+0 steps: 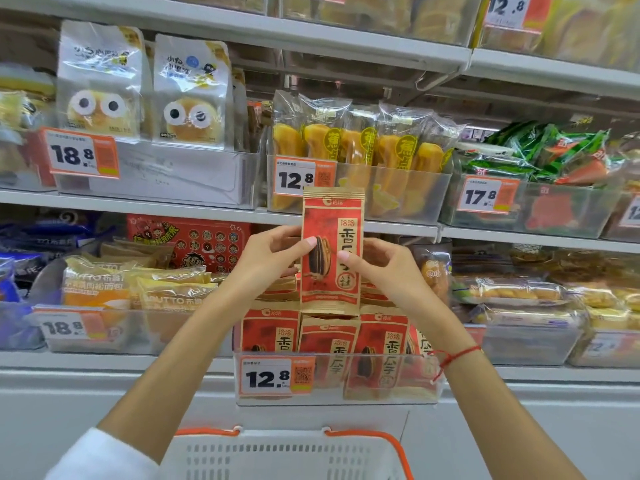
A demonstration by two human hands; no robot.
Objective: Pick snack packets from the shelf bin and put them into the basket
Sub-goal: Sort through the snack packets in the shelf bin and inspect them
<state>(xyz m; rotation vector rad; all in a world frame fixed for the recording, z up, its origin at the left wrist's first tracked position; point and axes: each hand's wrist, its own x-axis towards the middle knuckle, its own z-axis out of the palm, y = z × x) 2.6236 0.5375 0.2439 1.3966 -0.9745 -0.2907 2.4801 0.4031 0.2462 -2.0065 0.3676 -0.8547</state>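
1. Nearest me, the white basket [287,455] with orange handles sits low in view.
2. Above it, my left hand [268,259] and right hand [381,265] pinch one red snack packet [331,251] by its side edges, thumbs across the front.
3. I hold the packet upright, just above the clear shelf bin [337,379] of matching packets with its 12.8 price tag [266,377].
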